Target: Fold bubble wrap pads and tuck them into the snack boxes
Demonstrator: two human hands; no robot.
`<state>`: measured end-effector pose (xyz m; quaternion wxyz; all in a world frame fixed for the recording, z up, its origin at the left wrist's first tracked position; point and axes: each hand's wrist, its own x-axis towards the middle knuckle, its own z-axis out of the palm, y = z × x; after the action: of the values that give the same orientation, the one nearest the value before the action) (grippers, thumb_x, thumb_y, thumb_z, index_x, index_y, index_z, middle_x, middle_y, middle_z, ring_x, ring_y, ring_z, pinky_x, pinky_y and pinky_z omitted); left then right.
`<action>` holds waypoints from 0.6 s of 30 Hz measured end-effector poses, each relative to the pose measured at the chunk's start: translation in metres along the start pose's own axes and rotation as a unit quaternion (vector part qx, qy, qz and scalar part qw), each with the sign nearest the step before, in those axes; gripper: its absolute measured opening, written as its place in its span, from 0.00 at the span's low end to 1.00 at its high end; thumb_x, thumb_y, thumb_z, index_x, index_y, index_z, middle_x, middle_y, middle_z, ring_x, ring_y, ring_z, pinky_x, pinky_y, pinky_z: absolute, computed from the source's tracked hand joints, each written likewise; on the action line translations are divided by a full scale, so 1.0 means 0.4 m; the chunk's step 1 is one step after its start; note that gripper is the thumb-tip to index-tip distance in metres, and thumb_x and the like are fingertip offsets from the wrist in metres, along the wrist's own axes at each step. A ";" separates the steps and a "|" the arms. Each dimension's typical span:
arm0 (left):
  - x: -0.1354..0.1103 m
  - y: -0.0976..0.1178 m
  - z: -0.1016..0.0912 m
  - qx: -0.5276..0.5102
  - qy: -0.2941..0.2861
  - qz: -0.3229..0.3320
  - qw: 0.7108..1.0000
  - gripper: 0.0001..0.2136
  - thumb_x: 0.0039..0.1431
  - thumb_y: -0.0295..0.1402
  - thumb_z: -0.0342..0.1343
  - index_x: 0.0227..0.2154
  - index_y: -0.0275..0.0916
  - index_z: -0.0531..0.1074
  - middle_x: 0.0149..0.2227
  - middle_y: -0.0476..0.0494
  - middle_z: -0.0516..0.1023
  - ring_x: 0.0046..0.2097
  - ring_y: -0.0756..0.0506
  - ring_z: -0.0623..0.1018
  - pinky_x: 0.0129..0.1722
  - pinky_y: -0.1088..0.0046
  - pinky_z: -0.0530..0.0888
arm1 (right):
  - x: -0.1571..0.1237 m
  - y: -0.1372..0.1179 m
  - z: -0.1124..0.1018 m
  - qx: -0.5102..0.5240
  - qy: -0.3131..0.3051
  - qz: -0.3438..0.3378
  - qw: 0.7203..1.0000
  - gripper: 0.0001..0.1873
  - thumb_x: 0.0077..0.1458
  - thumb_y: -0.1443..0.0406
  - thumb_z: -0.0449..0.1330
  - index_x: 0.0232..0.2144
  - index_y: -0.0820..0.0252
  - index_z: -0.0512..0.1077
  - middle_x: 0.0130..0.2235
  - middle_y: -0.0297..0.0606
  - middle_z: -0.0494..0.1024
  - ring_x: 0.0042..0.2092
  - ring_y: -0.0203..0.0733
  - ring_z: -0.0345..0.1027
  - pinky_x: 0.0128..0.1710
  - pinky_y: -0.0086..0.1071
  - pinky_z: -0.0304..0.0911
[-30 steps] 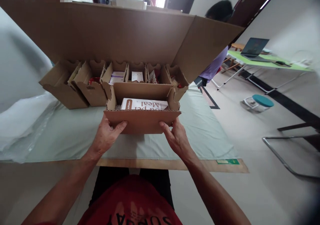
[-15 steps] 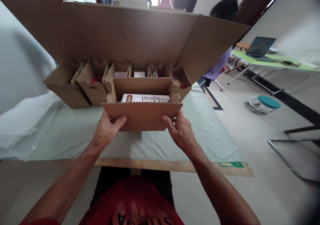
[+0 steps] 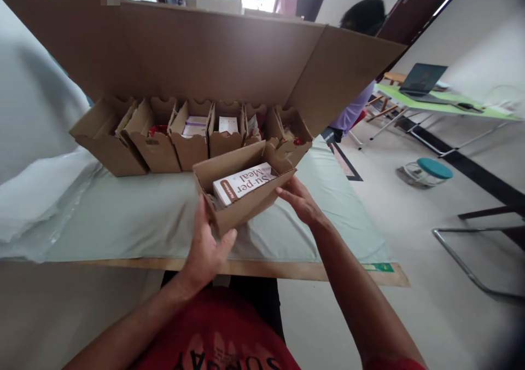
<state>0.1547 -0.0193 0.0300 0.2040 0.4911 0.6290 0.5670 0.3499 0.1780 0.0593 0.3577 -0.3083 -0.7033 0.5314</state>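
Your left hand [image 3: 208, 252] is at the near left corner of the open carton [image 3: 244, 215], thumb spread well away from the fingers; fingers go up along the carton's left end, thumb sticks out by the lower front. Your right hand [image 3: 298, 199] is at the carton's right end, one digit lying against the front wall near the corner, the others partly hidden, so can't tell how tightly you grip.

Carton sits center frame, angled, right end farther back than the left. Can't tell if its base touches the cloth. Inside: white box [image 3: 245, 184] printed "Su-per Meal", lettering upside down from your side.

Behind it, across mid-frame, a row of six cardboard bins [image 3: 161, 154], tops open; some show red packaging, others white or purple boxes. The carton's far right corner overlaps the rightmost bin; can't tell if they touch. Tall cardboard panel [image 3: 197, 52] stands behind the row, filling the upper frame.

Worktop [image 3: 135, 211] wears a pale green cloth, bare wood along the near edge, green label [image 3: 378, 267] at lower right. Clear plastic wrap [image 3: 36, 200] lies at left. Right side of frame: laptop [image 3: 422, 80] on a green-topped table [image 3: 443, 100], teal stool [image 3: 435, 168] below.
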 end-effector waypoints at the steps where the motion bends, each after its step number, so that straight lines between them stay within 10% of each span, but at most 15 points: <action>1: -0.035 0.001 0.014 0.007 -0.018 0.001 1.000 0.42 0.60 0.37 0.60 0.73 0.42 0.43 0.73 0.30 0.53 0.70 0.32 0.63 0.64 0.48 0.70 | 0.013 0.018 -0.012 0.029 0.001 0.003 1.000 0.32 0.52 0.51 0.69 0.57 0.53 0.70 0.56 0.39 0.79 0.57 0.53 0.71 0.61 0.48 0.63; 6: -0.117 -0.017 -0.004 0.042 -0.060 -0.007 0.997 0.36 0.62 0.33 0.58 0.71 0.46 0.51 0.67 0.33 0.65 0.66 0.33 0.70 0.64 0.44 0.70 | 0.022 0.060 -0.025 0.067 0.055 -0.022 0.996 0.34 0.53 0.52 0.68 0.60 0.49 0.68 0.61 0.36 0.76 0.64 0.51 0.66 0.66 0.47 0.59; 11: -0.010 -0.096 -0.075 0.021 0.015 -0.037 0.999 0.34 0.60 0.35 0.59 0.68 0.43 0.55 0.62 0.33 0.68 0.62 0.35 0.72 0.62 0.45 0.70 | -0.063 0.099 0.011 0.023 0.151 0.020 0.988 0.40 0.52 0.49 0.69 0.64 0.50 0.65 0.65 0.45 0.71 0.65 0.54 0.64 0.63 0.50 0.63; 18: 0.151 -0.187 -0.054 -0.120 -0.245 -0.095 0.957 0.29 0.47 0.40 0.65 0.54 0.42 0.70 0.56 0.37 0.77 0.58 0.33 0.77 0.57 0.49 0.75 | -0.178 0.168 0.153 0.022 0.253 0.108 0.961 0.42 0.57 0.46 0.62 0.67 0.54 0.60 0.71 0.51 0.61 0.67 0.58 0.61 0.65 0.55 0.60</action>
<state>0.0821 0.0303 -0.0143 0.4620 0.5245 0.5311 0.4788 0.3421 0.1043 -0.0292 0.4712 -0.4984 -0.5405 0.4872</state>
